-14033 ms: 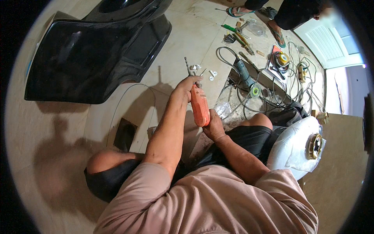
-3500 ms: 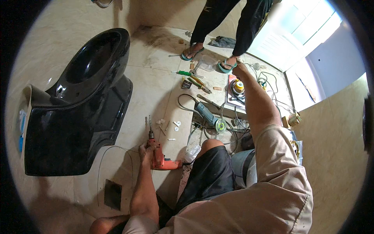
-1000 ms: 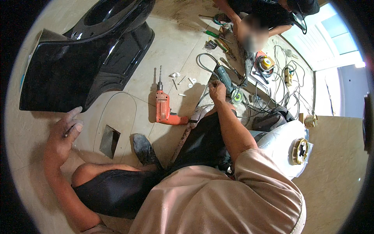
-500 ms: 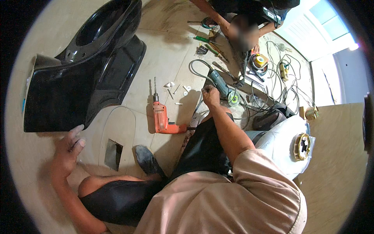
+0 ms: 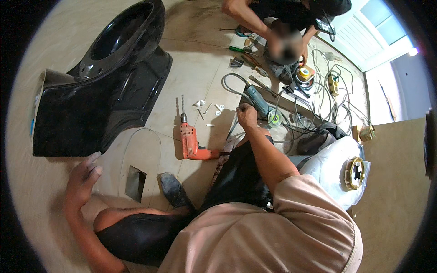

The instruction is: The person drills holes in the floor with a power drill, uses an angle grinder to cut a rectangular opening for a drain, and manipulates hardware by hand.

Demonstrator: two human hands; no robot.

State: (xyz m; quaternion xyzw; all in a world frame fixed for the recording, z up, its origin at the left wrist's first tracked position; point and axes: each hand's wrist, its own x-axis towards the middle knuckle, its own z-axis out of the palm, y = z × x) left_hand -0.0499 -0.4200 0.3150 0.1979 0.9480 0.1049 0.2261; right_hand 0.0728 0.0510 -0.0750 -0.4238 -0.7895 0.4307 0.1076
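My left hand (image 5: 83, 180) is open beside the lower corner of a black toilet bowl (image 5: 73, 120), its thumb and fingers apart. The fingertips come close to the corner; I cannot tell if they touch it. Over my right knee, my right hand (image 5: 246, 116) is closed, and whatever it may hold is hidden. Just beyond it lies a teal angle grinder (image 5: 257, 101) with a pale green disc. An orange power drill (image 5: 190, 142) rests on the floor between my hands, its bit pointing away from me. Several screws and plugs (image 5: 208, 109) are scattered near the bit.
A square floor hole (image 5: 135, 183) sits inside a drawn outline near my foot. Across from me a co-worker's arm (image 5: 248, 17) reaches down among hand tools. Tangled cables (image 5: 337, 107), a dark bag (image 5: 321, 139) and a white wrapped object (image 5: 332, 166) with a brown ring are at the right.
The whole view has shifted slightly. The co-worker's arms have moved a little. My hands keep nearly the same poses, and the toilet bowl, drill and grinder stay in place.
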